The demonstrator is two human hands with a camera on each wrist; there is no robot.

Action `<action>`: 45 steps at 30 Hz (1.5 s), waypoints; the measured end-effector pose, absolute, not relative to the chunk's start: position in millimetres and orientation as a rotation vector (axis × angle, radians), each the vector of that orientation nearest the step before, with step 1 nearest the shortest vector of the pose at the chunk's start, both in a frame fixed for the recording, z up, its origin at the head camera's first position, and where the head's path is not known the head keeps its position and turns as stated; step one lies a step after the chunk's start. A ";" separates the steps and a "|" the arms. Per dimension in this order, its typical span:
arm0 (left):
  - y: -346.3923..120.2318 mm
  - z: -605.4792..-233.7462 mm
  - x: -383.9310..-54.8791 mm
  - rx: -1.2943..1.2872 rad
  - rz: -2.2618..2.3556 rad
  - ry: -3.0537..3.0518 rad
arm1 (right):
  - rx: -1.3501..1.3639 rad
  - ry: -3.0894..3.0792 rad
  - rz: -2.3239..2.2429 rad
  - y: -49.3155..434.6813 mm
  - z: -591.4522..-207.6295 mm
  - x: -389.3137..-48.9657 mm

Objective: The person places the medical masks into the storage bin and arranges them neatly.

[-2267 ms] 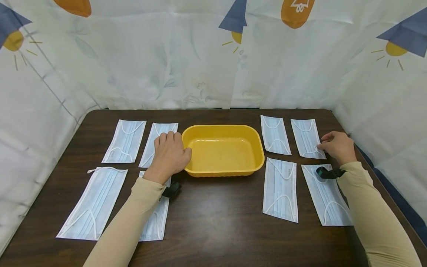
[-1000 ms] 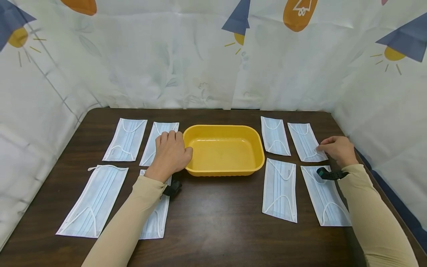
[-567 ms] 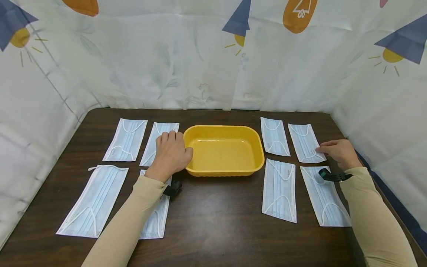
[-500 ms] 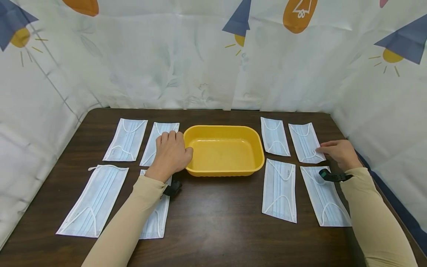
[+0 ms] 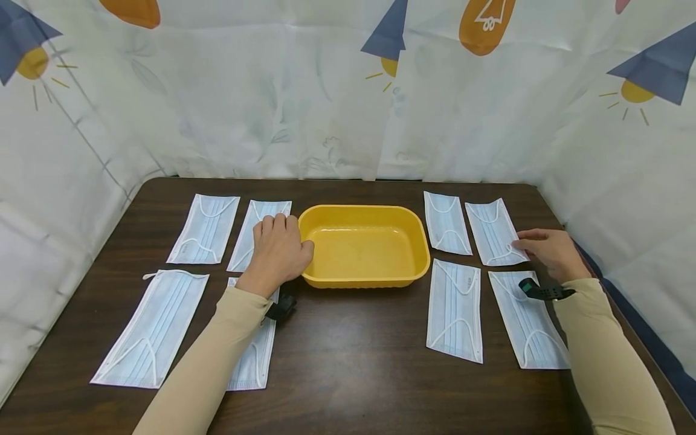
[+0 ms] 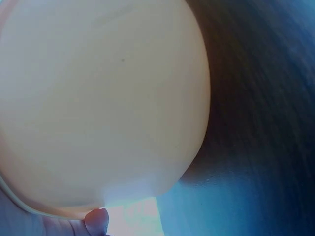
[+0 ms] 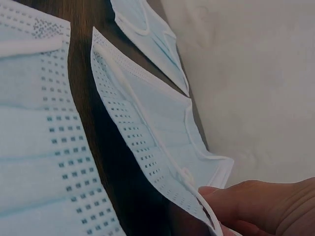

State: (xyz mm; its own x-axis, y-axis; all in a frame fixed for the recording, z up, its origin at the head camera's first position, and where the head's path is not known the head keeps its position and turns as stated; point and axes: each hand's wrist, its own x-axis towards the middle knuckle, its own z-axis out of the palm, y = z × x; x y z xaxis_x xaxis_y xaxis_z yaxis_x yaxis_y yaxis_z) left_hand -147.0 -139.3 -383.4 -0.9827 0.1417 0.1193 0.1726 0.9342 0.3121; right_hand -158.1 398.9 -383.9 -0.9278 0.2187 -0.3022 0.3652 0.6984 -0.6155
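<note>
My left hand (image 5: 280, 251) grips the left end of the yellow plastic tub (image 5: 364, 282), thumb over its rim. One of its fingertips (image 6: 97, 221) shows at the bottom of the left wrist view. At the back right my right hand (image 5: 551, 251) pinches the near right edge of a pale blue disposable face mask (image 5: 492, 232). In the right wrist view this mask (image 7: 142, 113) slants with its held edge raised, its white ear loop crossing it close to the thumb.
Next to the held mask lies another face mask (image 5: 446, 223). Two more, a mask (image 5: 455, 311) and a mask (image 5: 527, 326), lie nearer on the right. Several masks lie on the left, one partly under the left forearm. A white printed curtain (image 5: 326, 121) surrounds the brown table (image 5: 348, 362).
My right hand has shifted slightly toward the left and nearer, and the pinched mask has moved slightly left and turned. The left hand stays on the tub.
</note>
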 end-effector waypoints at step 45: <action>-139.7 -385.1 -147.7 -0.242 -0.498 -2.993 | 0.442 2.786 -1.273 389.5 -378.5 -154.3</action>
